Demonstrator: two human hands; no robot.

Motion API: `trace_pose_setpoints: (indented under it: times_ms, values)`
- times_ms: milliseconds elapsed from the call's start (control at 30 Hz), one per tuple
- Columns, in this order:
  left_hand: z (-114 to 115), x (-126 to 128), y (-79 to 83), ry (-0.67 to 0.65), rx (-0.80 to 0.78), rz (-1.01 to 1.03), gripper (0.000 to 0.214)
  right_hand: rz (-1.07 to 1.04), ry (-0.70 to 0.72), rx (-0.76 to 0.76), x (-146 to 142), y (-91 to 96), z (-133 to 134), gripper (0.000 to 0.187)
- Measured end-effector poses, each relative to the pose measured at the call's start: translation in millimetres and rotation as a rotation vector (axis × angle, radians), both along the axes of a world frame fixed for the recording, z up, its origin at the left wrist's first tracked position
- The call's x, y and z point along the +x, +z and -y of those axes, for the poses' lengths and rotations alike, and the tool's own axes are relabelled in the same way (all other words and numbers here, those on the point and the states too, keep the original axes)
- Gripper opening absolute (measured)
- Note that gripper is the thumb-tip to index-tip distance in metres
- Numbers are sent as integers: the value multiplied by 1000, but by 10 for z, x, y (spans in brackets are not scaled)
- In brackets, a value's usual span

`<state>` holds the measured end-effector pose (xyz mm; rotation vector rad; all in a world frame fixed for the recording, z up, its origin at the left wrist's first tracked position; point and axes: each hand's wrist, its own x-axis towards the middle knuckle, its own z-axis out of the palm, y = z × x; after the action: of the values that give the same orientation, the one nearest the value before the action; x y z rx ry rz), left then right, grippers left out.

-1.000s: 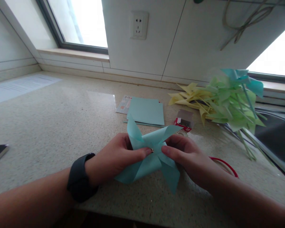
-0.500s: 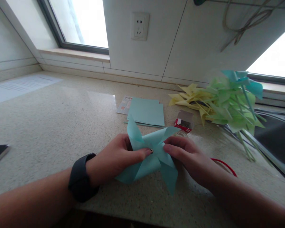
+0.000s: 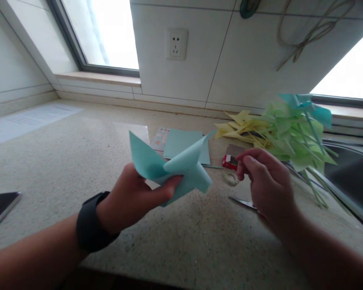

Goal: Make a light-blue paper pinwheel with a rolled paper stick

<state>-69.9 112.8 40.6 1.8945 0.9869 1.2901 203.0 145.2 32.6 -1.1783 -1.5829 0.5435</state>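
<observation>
A folded light-blue paper pinwheel (image 3: 184, 161) is tilted above the counter, with my left hand (image 3: 148, 191) closed on it. My left thumb presses near its centre, and the other fingers are behind the paper. To the right, my right hand (image 3: 264, 181) is away from the pinwheel, its fingers curled and thumb close against them. Whether something small is between those fingertips is not visible. Just beyond them is a small red box (image 3: 229, 161), partly covered by the hand. A roll of tape (image 3: 230, 177) lies beside it. Scissors (image 3: 243, 202) lie partly under my right hand.
Light-blue paper squares (image 3: 181, 141) are stacked behind the pinwheel. Yellow pinwheels (image 3: 242, 125) and green pinwheels (image 3: 293, 129) on sticks are piled at the right, near a dark sink (image 3: 347, 177). A dark flat device (image 3: 1, 207) lies at the left edge, and printed paper (image 3: 33, 119) at the back left.
My right hand has let go of the pinwheel and moved right, towards the red box. My left hand has turned and tilted the pinwheel. The scissors' blades now show.
</observation>
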Motion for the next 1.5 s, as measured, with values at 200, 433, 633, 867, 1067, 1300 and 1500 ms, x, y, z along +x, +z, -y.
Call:
trace_pose_setpoints:
  times_ms: [200, 433, 633, 867, 1067, 1300, 1500]
  values:
    - [-4, -196, 113, -63, 686, -440, 10, 486, 89, 63, 62, -50, -117, 10]
    - [84, -115, -31, -177, 987, -698, 29, 769, 98, 66, 124, -148, -216, 21]
    - [151, -99, -63, -209, 998, -726, 31, 678, 81, 111, 55, -69, -133, 14]
    - [133, -101, -36, -162, 1013, -691, 25, 345, 274, 322, -3, 149, 176, 21]
    - [123, -86, -40, -141, 994, -645, 26, 116, 720, 80, 84, 237, 368, 45]
    - [122, -67, -172, -80, 993, -497, 30, 207, 939, 97, -68, 187, 300, 65]
    - [169, -57, -88, -66, 924, -457, 33, 388, 963, 208, -136, 172, 288, 37]
